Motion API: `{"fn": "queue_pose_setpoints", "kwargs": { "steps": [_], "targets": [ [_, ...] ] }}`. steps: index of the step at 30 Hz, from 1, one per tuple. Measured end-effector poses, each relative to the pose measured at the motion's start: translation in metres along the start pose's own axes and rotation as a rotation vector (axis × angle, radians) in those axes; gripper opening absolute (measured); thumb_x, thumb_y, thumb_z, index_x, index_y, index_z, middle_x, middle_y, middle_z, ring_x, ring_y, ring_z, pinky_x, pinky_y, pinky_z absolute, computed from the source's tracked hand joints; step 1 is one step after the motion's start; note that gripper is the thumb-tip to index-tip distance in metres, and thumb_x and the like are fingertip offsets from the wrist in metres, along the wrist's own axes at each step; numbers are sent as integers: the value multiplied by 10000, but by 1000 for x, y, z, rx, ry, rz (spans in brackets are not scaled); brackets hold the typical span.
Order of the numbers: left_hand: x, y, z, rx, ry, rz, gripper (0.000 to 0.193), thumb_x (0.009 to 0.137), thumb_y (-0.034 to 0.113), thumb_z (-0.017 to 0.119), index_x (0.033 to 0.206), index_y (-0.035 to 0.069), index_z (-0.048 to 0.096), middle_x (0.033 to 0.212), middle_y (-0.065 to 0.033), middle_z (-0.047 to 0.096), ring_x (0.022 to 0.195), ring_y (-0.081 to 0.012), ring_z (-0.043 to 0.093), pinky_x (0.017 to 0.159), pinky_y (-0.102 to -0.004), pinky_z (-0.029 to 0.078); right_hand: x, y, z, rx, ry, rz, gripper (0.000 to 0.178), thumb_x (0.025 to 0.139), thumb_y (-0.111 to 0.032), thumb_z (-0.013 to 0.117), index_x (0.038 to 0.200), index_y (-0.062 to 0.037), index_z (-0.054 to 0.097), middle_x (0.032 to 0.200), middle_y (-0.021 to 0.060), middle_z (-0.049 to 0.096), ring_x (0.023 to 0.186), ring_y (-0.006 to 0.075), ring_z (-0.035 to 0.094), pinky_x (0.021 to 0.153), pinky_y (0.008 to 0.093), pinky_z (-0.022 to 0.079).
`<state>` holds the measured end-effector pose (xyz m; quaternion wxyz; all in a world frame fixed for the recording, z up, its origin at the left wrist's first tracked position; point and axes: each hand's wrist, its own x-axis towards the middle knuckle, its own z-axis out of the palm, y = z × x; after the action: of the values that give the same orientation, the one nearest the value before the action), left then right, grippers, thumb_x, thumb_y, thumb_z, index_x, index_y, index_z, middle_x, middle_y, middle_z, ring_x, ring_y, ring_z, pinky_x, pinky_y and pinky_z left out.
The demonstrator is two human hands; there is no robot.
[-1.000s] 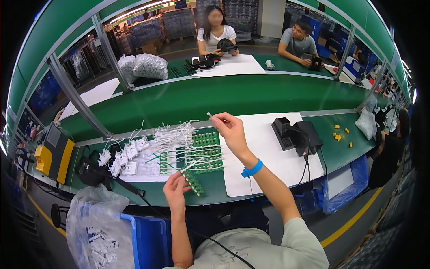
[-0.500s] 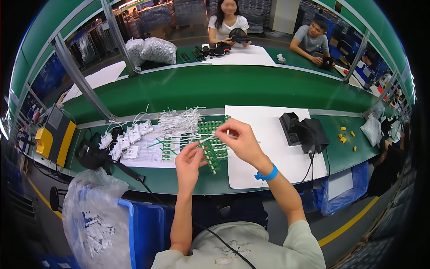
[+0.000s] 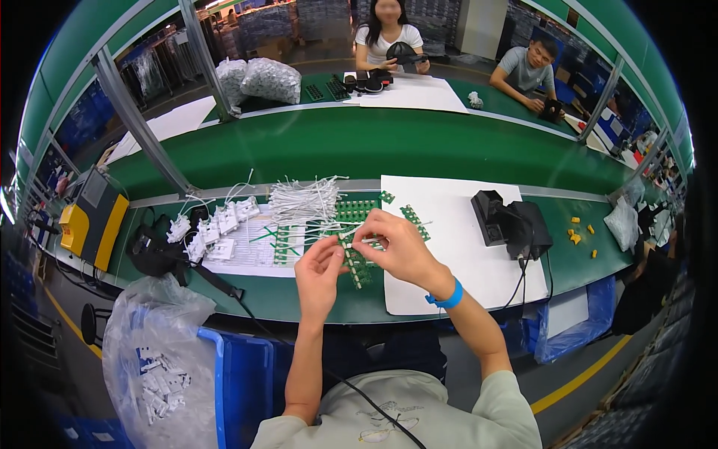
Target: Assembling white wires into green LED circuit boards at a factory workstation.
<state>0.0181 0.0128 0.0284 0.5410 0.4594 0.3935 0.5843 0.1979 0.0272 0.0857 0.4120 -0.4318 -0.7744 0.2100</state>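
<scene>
Near the middle of the bench my left hand (image 3: 318,269) is closed with thumb and fingertips on a narrow strip of green circuit boards (image 3: 354,274), which hangs tilted below the fingers. Pale connectors run along this strip. My right hand (image 3: 400,247), wearing a blue wristband (image 3: 449,294), pinches a thin white wire at the strip's upper end; its tip is hidden by the fingers. Beyond the hands lies a heap of white wires (image 3: 303,200). More green circuit boards (image 3: 357,206) rest beside the heap, some with white wires attached.
White plastic parts (image 3: 224,224) lie on the left, beside a yellow-and-grey machine (image 3: 93,221). On the right are a white sheet (image 3: 449,202), a black device (image 3: 516,224) and yellow pieces (image 3: 575,236). A blue bin (image 3: 239,389) stands below. Two people sit across the bench.
My right hand has moved slightly down and left, bringing the wire from above to the board strip's upper end. My left hand stays on the strip. The view has shifted slightly.
</scene>
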Motion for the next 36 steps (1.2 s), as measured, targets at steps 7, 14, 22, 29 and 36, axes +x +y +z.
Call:
{"fn": "queue_pose_setpoints", "kwargs": {
  "steps": [7,14,22,29,36],
  "targets": [
    [-4,-1,-3,63,17,28,257,978,47,640,1213,-57,636,1010,-68,699,864,-80,658,709,-226,551,-2,4,14,-22,90,-94,89,825,-94,767,873,-53,705,844,49,592,665,182,574,561,305,464],
    [-5,-12,-5,152,31,119,241,970,32,646,1193,-59,659,1021,-78,709,891,-89,662,756,-232,544,-1,6,16,-31,24,44,108,818,-116,773,878,-46,717,827,54,586,633,188,524,578,321,447],
    [-7,-22,-11,164,70,129,233,970,25,644,1189,-53,660,1019,-79,709,899,-97,667,764,-233,545,-4,9,28,-145,46,-33,104,828,-118,761,865,-41,702,839,58,591,713,215,579,621,334,467],
    [-9,-29,-9,155,111,150,237,978,34,636,1195,-60,632,984,-59,690,840,-88,659,693,-234,548,-3,14,34,-32,-1,51,92,814,-124,751,839,-49,704,880,89,620,800,302,636,695,406,493],
    [-11,-32,-11,161,94,125,243,986,39,627,1208,-59,637,1016,-80,693,883,-98,668,735,-232,548,-6,23,38,-41,86,116,167,778,-123,832,827,-18,712,854,85,627,709,231,635,627,317,515]
  ]
}}
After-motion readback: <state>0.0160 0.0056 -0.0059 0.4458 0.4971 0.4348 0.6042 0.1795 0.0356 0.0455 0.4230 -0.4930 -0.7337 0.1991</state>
